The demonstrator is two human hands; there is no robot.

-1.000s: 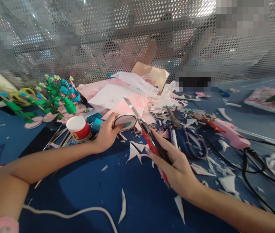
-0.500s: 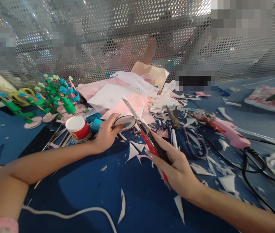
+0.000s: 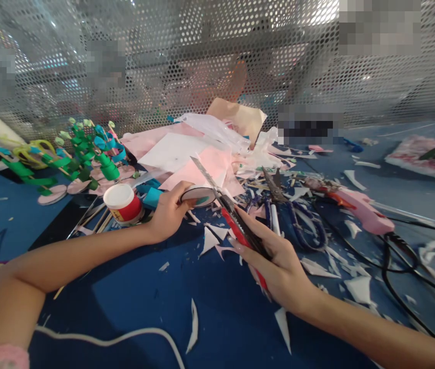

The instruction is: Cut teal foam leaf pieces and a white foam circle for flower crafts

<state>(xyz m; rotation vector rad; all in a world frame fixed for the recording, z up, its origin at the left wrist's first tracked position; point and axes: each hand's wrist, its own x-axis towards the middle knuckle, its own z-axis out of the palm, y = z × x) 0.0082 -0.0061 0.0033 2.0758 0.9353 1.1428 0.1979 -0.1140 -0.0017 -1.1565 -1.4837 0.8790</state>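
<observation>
My left hand [image 3: 170,214] pinches a small pale disc [image 3: 204,193] with a dark rim and a greenish patch on its face. In my right hand [image 3: 274,264] is a red and black utility knife [image 3: 236,220], its blade extended up and to the left. The blade passes right by the disc's right edge; whether it touches is hard to tell. Beside my left wrist stands a red and white tub [image 3: 122,205]. Pointed white paper scraps [image 3: 209,240] lie under the knife.
Green paper spirals on pale discs [image 3: 107,166] stand at the left. Pink and white sheets [image 3: 174,151] are heaped at the back before a perforated metal screen [image 3: 156,51]. Blue-handled scissors [image 3: 305,225] and a pink glue gun [image 3: 371,212] lie right. A white cord [image 3: 117,338] crosses the front.
The disc has tilted slightly and the knife's blade has shifted a little to the left along its right edge. Both hands keep their hold.
</observation>
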